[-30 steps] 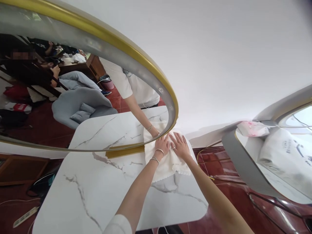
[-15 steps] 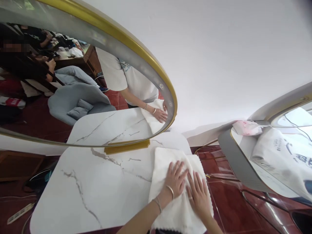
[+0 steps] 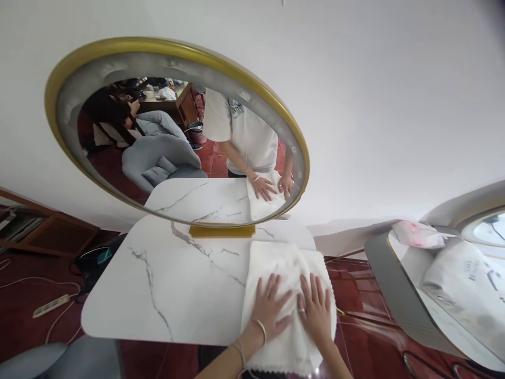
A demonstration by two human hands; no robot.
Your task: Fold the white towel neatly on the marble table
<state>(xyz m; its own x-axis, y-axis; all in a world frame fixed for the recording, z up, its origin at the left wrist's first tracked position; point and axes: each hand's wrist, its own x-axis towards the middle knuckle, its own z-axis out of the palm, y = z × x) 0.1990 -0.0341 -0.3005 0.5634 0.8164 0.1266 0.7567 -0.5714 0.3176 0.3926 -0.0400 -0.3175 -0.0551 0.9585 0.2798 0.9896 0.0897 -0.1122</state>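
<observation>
Left grip (image 3: 271, 309) and right grip (image 3: 317, 310), both splayed wide, have parted, with the cloth (image 3: 273, 257) flatter beneath them.

A white cloth (image 3: 295, 339) with scalloped edges lies spread and wrinkled on the right end of a veined table (image 3: 114, 300). Its near edge overhangs the table.

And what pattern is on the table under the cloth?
The table is white with greyish, marble-like veins; the head view shows it best.
</observation>
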